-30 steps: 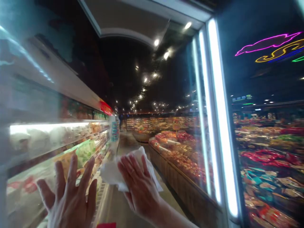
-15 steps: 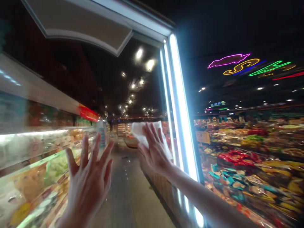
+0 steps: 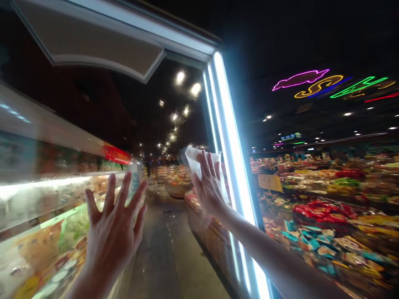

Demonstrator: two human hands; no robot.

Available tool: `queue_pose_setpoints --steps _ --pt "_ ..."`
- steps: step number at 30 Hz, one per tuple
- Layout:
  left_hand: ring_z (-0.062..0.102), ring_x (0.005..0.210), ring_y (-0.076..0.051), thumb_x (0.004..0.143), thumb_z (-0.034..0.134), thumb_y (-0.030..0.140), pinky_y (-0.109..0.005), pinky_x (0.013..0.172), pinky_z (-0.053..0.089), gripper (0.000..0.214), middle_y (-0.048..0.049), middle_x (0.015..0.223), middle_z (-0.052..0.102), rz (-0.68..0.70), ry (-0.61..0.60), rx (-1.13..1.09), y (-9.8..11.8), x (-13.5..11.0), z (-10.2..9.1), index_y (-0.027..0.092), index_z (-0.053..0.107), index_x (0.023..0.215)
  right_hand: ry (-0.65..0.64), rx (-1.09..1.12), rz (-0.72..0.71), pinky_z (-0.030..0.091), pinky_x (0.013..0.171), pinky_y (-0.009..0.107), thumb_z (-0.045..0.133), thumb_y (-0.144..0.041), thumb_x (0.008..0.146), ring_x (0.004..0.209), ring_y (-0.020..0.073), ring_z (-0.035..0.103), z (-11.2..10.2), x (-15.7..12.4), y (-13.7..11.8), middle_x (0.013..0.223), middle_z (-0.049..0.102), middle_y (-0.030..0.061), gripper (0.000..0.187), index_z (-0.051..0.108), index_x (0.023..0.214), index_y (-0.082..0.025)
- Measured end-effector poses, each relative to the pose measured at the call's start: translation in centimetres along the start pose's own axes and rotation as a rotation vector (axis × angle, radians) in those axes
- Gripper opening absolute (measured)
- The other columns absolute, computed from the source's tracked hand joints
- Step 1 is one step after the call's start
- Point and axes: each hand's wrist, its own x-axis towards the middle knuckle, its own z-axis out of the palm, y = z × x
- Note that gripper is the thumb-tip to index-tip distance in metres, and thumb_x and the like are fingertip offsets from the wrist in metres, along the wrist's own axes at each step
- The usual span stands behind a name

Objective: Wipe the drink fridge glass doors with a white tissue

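My right hand [image 3: 210, 187] presses a crumpled white cloth or paper wipe [image 3: 195, 162] flat against a glass pane [image 3: 174, 112], with fingers spread over it. My left hand [image 3: 114, 224] rests open to the left, its palm toward the glass and its fingers splayed, holding nothing. The pane's lit frame with a bright LED strip [image 3: 232, 153] runs just right of my right hand. Part of the cloth is hidden behind my fingers.
Lit shelves of packaged food [image 3: 52, 207] stretch along the left. A floor aisle [image 3: 165, 257] runs ahead between the shelves and wooden-sided bulk food counters [image 3: 324, 232] at right. Neon signs [image 3: 330, 85] glow high up at right.
The view has swung left and both hands have risen on the glass. My right hand has carried the cloth upward, and it stays held against the pane.
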Motion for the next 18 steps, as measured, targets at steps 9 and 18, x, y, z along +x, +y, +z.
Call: queue_pose_setpoints --steps 9,18 --pt "0.01 0.161 -0.034 0.1 0.047 0.03 -0.072 0.127 0.005 0.059 -0.0082 0.171 0.026 -0.019 -0.037 0.07 -4.2 -1.4 -1.5 0.031 0.037 0.158 -0.072 0.04 -0.137 0.01 0.13 0.066 0.032 -0.034 0.11 0.162 0.0277 0.007 1.1 1.8 -5.2 0.174 0.019 0.0056 0.069 -0.007 0.167 -0.028" --pt "0.014 0.16 -0.038 0.1 0.048 0.026 -0.075 0.125 0.007 0.059 -0.0116 0.17 0.029 -0.057 -0.036 0.127 -10.2 -3.6 -4.3 0.029 0.037 0.158 -0.206 0.092 -0.406 0.01 0.132 0.059 0.038 -0.032 0.108 0.162 0.0246 0.014 3.1 3.5 -13.2 0.172 0.024 0.0053 0.076 -0.011 0.166 -0.024"
